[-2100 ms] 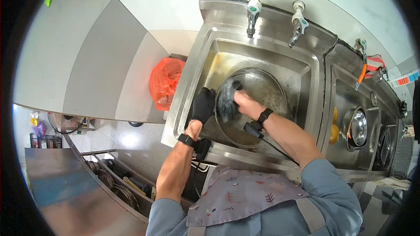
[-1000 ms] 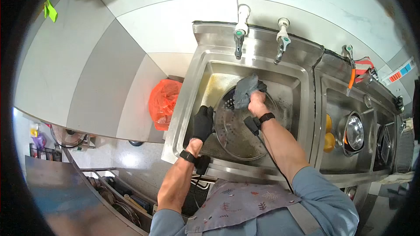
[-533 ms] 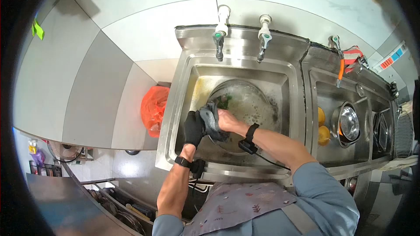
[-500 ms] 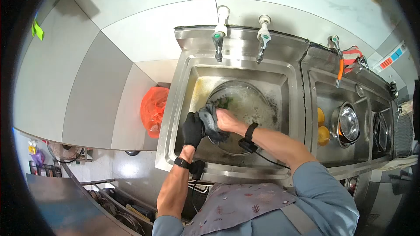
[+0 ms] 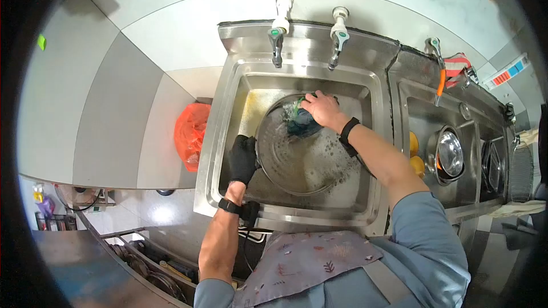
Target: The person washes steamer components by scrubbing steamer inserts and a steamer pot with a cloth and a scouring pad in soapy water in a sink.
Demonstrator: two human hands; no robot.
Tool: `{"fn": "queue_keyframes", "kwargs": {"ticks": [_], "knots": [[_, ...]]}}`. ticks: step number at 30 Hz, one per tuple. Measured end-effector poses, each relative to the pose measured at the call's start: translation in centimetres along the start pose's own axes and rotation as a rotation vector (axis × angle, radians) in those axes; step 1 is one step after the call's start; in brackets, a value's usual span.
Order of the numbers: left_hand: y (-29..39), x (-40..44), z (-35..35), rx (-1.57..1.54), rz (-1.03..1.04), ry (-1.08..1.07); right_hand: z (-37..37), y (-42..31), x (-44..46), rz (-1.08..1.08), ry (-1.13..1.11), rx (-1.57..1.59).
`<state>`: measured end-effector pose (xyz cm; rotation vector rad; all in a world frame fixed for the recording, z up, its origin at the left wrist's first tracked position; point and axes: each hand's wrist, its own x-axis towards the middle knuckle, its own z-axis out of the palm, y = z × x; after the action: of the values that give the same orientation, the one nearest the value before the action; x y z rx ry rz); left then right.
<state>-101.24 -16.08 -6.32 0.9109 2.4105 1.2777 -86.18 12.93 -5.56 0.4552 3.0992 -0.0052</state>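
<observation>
A wide round metal pan (image 5: 274,165) lies in the left basin of the steel sink (image 5: 365,205), with cloudy, foamy water in it. My left hand (image 5: 243,158), in a black glove, is closed at the pan's left rim. My bare right hand (image 5: 324,109) presses a dark wet cloth (image 5: 302,124) against the pan's inner surface, toward the back. Something green shows at the cloth's edge; I cannot make out what it is. The right fingertips are partly hidden by the cloth and hand.
Two taps (image 5: 276,45) stick out over the basin from the back wall. An orange plastic bag (image 5: 192,136) hangs left of the sink. In the right basin are metal bowls (image 5: 450,154) and yellow items (image 5: 416,165). An orange hose end (image 5: 439,86) hangs above that basin.
My right hand has moved away from my left, carrying the dark cloth up and right across the pan. My left hand is now at the pan's left rim, apart from the cloth.
</observation>
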Motion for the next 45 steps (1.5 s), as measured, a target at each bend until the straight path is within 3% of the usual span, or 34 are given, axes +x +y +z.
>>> {"fn": "queue_keyframes", "kwargs": {"ticks": [4,6,13,19,22,23,25,27,29,30,33,34,37,38,41,42,44,45], "knots": [[1.5,-0.4,-0.5,0.049,0.090,0.069,-0.4,0.8,-2.4,-0.016,-0.223,-0.068],[1.5,-0.5,-0.4,0.017,0.090,0.085,-0.2,1.2,-4.2,0.076,-0.388,-0.010],[1.6,0.1,-0.4,0.050,0.162,0.137,2.4,0.1,-9.2,0.203,-0.648,0.107],[0.8,0.6,-0.2,-0.003,0.112,0.123,5.4,-2.6,-12.2,0.203,-0.642,0.258],[0.9,0.6,-0.3,-0.009,0.021,0.125,4.2,-6.0,-12.2,0.222,-0.912,0.411],[0.6,0.8,-0.5,-0.027,-0.041,0.091,6.1,-6.8,-12.3,0.203,-0.916,0.410],[1.6,0.4,-0.8,-0.100,-0.035,0.086,15.2,-7.0,-12.7,-0.155,-0.854,0.276],[0.2,0.9,-0.4,-0.032,0.013,0.123,15.1,-8.4,-11.6,-0.337,-0.809,0.206],[1.1,0.4,-0.7,-0.053,0.014,0.110,6.7,-12.2,-9.6,0.273,-1.089,0.554],[0.5,0.6,-0.7,-0.095,-0.054,0.065,5.5,-13.3,-9.1,0.265,-1.090,0.556],[-0.1,0.6,-0.7,-0.073,-0.058,0.072,2.5,-15.6,-7.6,0.535,-0.884,0.977],[-1.2,0.6,-0.2,-0.102,-0.103,0.065,-1.0,-16.0,-7.3,0.521,-0.904,1.249],[-1.6,0.4,-0.5,0.003,-0.017,0.081,0.2,-17.1,-5.1,0.459,-0.753,1.286],[-1.5,0.5,-0.5,-0.122,-0.146,0.032,1.2,-17.7,-4.3,0.495,-0.652,1.316],[-3.7,1.2,0.4,-0.157,-0.109,0.062,0.2,-17.6,-2.6,0.523,-0.481,1.472],[-3.9,1.3,0.4,-0.170,-0.095,0.072,1.3,-17.2,-1.5,0.592,-0.399,1.390],[-2.7,1.1,-0.1,-0.177,-0.171,0.035,2.4,-16.4,-0.4,0.650,-0.177,1.897],[-2.1,1.0,-0.3,-0.179,-0.197,0.025,2.0,-15.9,0.2,0.687,-0.141,1.976]]}}
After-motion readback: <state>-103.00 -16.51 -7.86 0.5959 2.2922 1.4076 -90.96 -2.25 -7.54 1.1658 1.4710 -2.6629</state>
